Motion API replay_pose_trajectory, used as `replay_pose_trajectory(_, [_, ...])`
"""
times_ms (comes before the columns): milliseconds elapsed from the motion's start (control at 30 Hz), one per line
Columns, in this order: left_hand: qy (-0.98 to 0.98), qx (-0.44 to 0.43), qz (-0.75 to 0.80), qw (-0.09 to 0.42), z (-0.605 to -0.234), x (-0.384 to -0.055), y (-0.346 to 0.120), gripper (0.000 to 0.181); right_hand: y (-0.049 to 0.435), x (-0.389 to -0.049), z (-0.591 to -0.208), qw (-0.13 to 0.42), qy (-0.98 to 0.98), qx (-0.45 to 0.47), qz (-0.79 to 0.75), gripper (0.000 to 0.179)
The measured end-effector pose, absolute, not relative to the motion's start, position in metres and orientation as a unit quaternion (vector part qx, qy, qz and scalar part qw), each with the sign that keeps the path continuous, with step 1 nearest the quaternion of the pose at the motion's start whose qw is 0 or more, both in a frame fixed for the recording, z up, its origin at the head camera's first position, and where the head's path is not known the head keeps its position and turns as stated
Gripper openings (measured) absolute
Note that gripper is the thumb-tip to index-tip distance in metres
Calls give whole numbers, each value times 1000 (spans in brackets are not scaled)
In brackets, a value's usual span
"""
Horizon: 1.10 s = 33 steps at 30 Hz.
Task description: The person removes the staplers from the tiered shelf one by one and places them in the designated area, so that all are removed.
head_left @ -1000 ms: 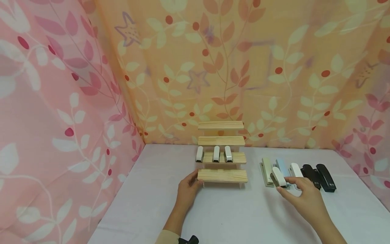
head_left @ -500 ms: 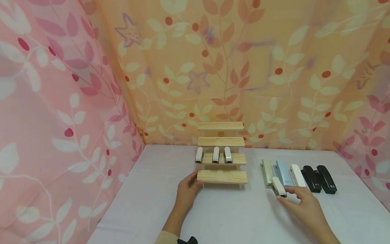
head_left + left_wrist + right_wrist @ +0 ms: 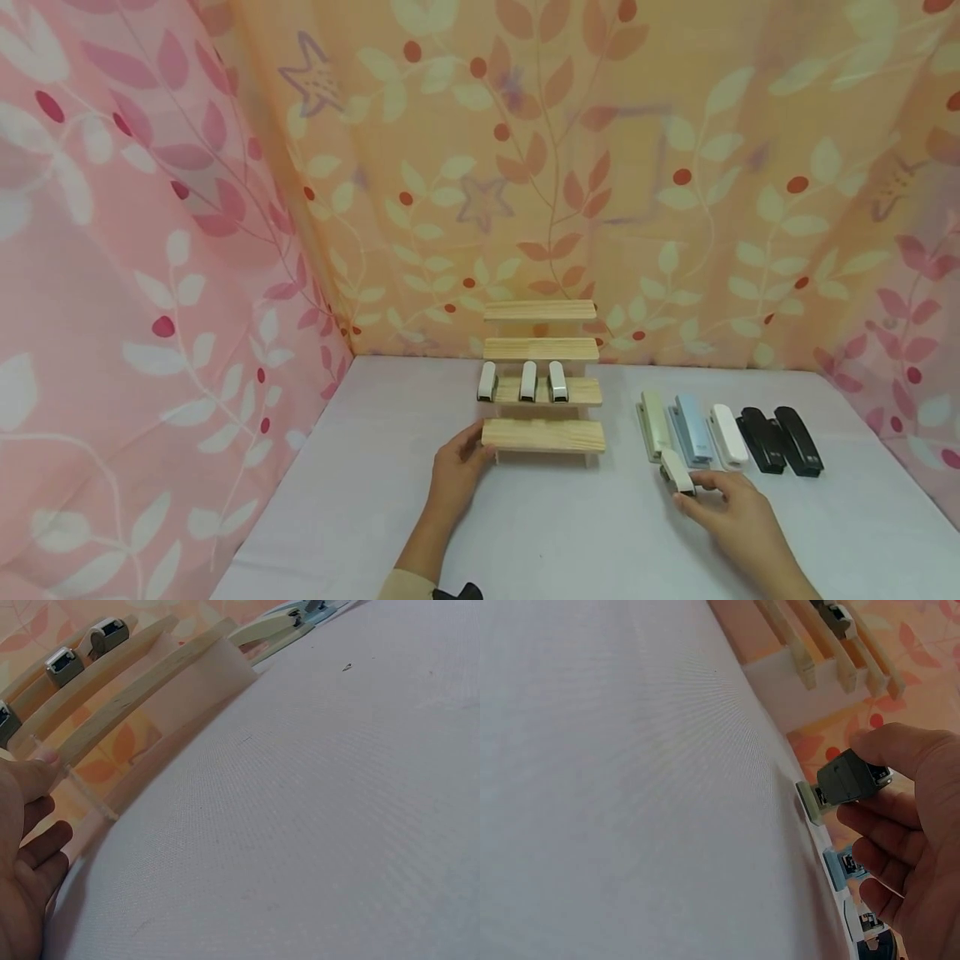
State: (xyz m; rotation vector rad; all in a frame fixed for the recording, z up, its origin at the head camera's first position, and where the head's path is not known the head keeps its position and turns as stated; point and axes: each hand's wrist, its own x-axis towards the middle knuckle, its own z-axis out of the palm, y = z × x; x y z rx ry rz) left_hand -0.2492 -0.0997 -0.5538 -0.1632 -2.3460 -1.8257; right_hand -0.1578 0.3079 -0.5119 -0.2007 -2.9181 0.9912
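Your right hand (image 3: 738, 517) pinches a small white stapler (image 3: 677, 472) between thumb and fingers, just in front of the pale green stapler (image 3: 654, 425); your left hand (image 3: 456, 471) grips the left end of the tiered wooden rack's (image 3: 543, 435) lowest shelf; three small staplers (image 3: 528, 382) stand one shelf above; blue (image 3: 693, 429), larger white (image 3: 727, 435) and two black staplers (image 3: 798, 442) lie rightward on the worktop (image 3: 585, 533).

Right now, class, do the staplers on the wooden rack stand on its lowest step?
No, those three staplers stand on the second step from the bottom.
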Motion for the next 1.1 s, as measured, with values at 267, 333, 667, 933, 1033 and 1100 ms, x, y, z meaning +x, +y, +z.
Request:
replay_pose_trajectory(267, [-784,-53,-614,77,-553,-250,-100,58,306,-160,-515,16,-943,-77,323,74])
replay_pose_trajectory(333, [-785,-49,-612,77,-553,-249,-100,58,306,-160,-517,17,-943,-75,323,73])
replay_pose_trajectory(667, [-785,-49,-613,75,-554,-250,-100,57,305,-163,-528,22,-948,-67,311,70])
replay_pose_trajectory(933, [-783,-53,-615,77,-554,-250,-101,57,304,-165,-530,17,-948,-62,312,73])
replay_pose_trajectory(1033, [-784,-52,-613,80,-554,-250,-101,57,304,-165,-531,19,-950,-60,307,71])
replay_pose_trajectory(1100, [-785,-52,-613,80,-553,-249,-101,56,303,-165,-532,23,-952,-57,300,69])
